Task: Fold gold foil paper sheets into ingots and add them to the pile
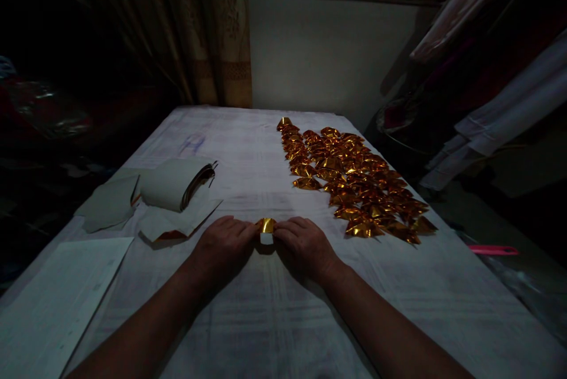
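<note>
- Head view: the cloth-covered table (274, 308) lies bare down the middle and around both forearms. Its right edge runs just beside the heap of folded gold pieces (358, 181).
- Left of the hands sits a curled stack of pale sheets (177, 183), with a flat white sheet (57, 290) at the near left corner.
- The gold pieces lie loose on the cloth in rough rows.
- The left hand (225, 244) and right hand (305, 244), knuckles up and fingers curled, pinch a small gold foil piece (266, 226) between their fingertips at the table's middle.
</note>
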Tool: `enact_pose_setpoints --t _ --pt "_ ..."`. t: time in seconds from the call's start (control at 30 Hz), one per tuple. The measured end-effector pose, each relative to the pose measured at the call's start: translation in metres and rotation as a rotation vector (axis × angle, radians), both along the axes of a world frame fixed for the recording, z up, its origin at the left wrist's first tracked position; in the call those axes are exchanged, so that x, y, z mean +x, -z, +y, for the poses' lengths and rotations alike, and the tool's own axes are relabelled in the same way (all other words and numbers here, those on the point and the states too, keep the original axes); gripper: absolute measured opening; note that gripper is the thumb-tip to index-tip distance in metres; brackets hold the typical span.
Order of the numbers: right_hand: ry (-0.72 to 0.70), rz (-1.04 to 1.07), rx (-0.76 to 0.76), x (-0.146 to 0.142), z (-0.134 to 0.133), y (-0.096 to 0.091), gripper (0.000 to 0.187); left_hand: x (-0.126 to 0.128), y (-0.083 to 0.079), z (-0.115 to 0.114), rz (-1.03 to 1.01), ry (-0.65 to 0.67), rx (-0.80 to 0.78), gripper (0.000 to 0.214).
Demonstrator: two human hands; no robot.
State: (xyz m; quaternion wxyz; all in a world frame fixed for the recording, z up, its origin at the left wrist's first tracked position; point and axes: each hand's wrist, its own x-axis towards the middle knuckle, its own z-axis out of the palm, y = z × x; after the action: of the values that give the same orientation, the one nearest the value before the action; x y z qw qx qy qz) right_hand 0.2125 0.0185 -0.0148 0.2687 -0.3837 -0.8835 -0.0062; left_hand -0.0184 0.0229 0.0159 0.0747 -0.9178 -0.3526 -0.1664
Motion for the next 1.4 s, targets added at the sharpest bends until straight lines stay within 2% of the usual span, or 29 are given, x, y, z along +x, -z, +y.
enact_pose_setpoints --t 0.13,0.27,0.53,0.67,0.87,0.97,1.1,1.23,1.33,1.4 --pt "-0.024 0.093 -0.009 0.002 0.000 0.004 0.011 -0.001 0.006 0.000 -0.036 0.003 0.016 0.013" --pt "0.048 0.145 -0.116 0.004 -0.002 0.005 0.011 -0.003 0.014 0.002 -0.026 -0.053 0.009 0.012" --pt "0.264 0.123 -0.320 -0.004 0.001 0.000 0.013 0.002 0.014 0.006 -0.123 -0.221 -0.240 0.021" --pt "0.352 0.104 -0.341 -0.011 0.000 -0.003 0.012 0.007 0.013 0.006 -0.135 -0.298 -0.275 0.017" --pt "0.414 0.071 -0.329 -0.013 0.002 -0.001 0.016 0.010 0.013 0.006 -0.139 -0.341 -0.291 0.010" --pt "0.417 0.052 -0.322 -0.013 0.003 0.000 0.018 0.011 0.015 0.006 -0.137 -0.332 -0.266 0.010" --pt "0.411 -0.007 -0.316 -0.014 0.004 0.001 0.019 0.012 0.017 0.006 -0.119 -0.264 -0.221 0.023" --pt "0.396 -0.031 -0.251 -0.014 0.002 0.001 0.026 0.013 0.018 0.006 -0.080 -0.223 -0.192 0.027" --pt "0.278 -0.074 -0.197 -0.015 -0.001 0.000 0.038 0.014 0.018 0.007 -0.103 -0.221 -0.209 0.028" --pt "0.168 -0.140 -0.227 -0.017 -0.004 -0.002 0.049 0.013 0.019 0.008 -0.135 -0.220 -0.224 0.029"
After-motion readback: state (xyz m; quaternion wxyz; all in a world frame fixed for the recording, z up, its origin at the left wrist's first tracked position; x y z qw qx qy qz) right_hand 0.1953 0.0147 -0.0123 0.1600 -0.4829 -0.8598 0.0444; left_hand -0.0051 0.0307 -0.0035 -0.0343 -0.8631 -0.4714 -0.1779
